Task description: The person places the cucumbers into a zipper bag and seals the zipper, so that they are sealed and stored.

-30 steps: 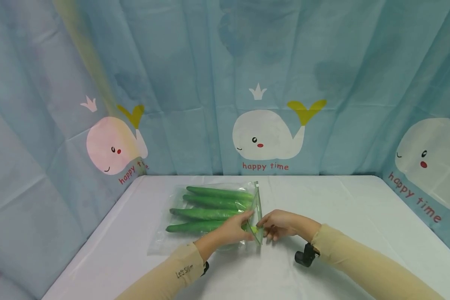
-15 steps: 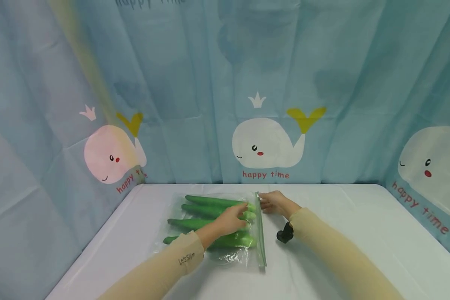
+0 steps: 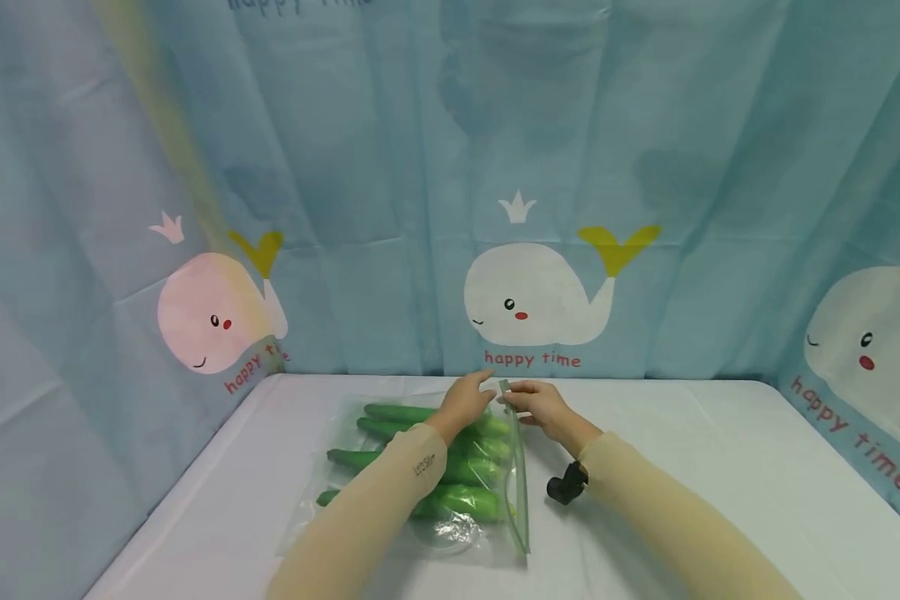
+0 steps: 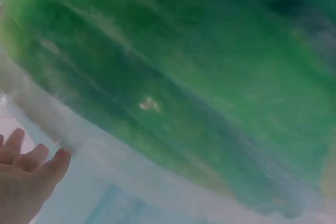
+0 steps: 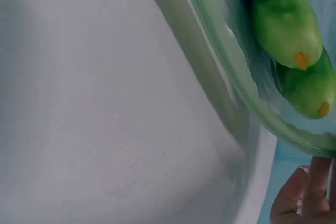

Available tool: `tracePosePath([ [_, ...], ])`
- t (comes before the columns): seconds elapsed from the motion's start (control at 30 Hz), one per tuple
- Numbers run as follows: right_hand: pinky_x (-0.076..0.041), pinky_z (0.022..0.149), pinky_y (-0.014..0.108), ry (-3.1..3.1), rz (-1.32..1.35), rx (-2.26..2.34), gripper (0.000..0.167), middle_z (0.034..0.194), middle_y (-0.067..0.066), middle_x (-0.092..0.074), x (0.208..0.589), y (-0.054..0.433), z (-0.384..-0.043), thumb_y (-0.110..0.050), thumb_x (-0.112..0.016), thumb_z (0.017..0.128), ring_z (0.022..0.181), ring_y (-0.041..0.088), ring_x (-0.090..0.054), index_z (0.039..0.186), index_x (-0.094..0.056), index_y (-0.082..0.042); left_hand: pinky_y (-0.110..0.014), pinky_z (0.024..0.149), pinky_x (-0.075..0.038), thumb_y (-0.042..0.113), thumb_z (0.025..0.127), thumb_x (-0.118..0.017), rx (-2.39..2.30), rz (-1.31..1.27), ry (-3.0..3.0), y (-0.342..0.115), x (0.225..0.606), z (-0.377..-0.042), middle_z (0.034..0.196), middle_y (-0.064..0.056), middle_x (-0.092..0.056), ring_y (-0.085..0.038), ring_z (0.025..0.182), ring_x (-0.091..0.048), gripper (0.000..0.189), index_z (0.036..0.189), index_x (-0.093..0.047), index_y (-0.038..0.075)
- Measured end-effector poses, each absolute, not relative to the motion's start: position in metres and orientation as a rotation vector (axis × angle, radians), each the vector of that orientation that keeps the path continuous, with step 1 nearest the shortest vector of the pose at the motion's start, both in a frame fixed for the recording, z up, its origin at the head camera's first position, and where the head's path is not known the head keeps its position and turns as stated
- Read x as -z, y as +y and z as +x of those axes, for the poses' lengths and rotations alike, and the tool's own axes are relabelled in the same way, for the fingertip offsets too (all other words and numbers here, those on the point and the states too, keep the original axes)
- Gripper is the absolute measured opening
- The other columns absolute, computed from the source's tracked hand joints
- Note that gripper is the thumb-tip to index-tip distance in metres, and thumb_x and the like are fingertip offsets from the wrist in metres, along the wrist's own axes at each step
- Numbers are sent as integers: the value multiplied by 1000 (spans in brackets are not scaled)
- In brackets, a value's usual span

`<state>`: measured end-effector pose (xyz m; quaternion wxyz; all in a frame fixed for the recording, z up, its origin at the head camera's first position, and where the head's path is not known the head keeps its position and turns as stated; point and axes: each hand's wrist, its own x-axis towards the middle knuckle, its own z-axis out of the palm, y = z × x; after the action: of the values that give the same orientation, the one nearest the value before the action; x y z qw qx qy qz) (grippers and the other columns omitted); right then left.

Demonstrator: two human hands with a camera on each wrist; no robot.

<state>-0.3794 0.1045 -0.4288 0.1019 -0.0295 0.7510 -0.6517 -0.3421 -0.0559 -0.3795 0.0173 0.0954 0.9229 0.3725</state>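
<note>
Several long green cucumbers (image 3: 461, 502) lie side by side inside a clear zip bag (image 3: 450, 546), their paler ends toward the bag's mouth on the right. My right hand (image 3: 543, 408) pinches the far corner of the green zip strip (image 3: 520, 483). In the right wrist view its fingers (image 5: 315, 184) meet the strip's end, and cucumber tips (image 5: 289, 30) show behind the strip. My left hand (image 3: 465, 402) reaches over the cucumbers near that same corner, fingers extended. The left wrist view has the left hand (image 4: 29, 174) beside the bag's edge, gripping nothing visible.
A white-covered table (image 3: 667, 467) carries the bag. Behind it and along the sides hangs a blue curtain (image 3: 390, 275) printed with whales. A black wrist camera (image 3: 567, 483) sits under the right sleeve.
Both hands have moved away from me along the bag's mouth to its far corner. The left has let go of the mouth's edge. The bag now lies flatter, its strip straighter.
</note>
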Motion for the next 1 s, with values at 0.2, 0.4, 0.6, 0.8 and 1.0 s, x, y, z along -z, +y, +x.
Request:
tracePosePath([
  [0.2, -52, 86, 45, 2294, -137, 1885, 32, 106, 10, -71, 422, 99, -372, -16, -65, 94, 94, 18, -66, 121, -66, 2, -45, 98, -47, 16, 100, -55, -1158, 290, 2864, -61, 378, -350, 134, -14, -58, -32, 121, -54, 35, 133, -59, 4],
  [0.4, -50, 89, 48, 2318, -120, 1885, 31, 103, 9, -73, 418, 96, -368, -18, -66, 93, 94, 19, -66, 119, -67, 0, -43, 89, -51, 18, 97, -61, -1187, 286, 2852, -67, 375, -357, 119, -12, -65, -30, 110, -60, 27, 119, -69, 5],
  [0.6, -51, 86, 46, 2337, -105, 1851, 28, 101, 9, -73, 415, 95, -363, -18, -66, 94, 94, 21, -68, 116, -69, 0, -42, 85, -52, 17, 96, -62, -1265, 250, 2813, -67, 375, -358, 108, -9, -68, -27, 100, -62, 21, 109, -73, 5],
  [0.8, -52, 87, 48, 2332, -58, 1875, 29, 100, 11, -73, 412, 95, -357, -17, -66, 93, 92, 23, -70, 115, -68, 2, -43, 86, -51, 17, 95, -64, -1306, 207, 2834, -63, 367, -360, 105, -9, -69, -26, 99, -63, 19, 105, -74, 5],
  [1.0, -54, 84, 45, 2312, -11, 1856, 30, 99, 14, -73, 415, 97, -350, -16, -68, 92, 88, 24, -71, 112, -68, 6, -44, 88, -51, 17, 95, -63, -1298, 152, 2840, -61, 362, -359, 105, -9, -69, -26, 100, -62, 19, 105, -74, 5],
])
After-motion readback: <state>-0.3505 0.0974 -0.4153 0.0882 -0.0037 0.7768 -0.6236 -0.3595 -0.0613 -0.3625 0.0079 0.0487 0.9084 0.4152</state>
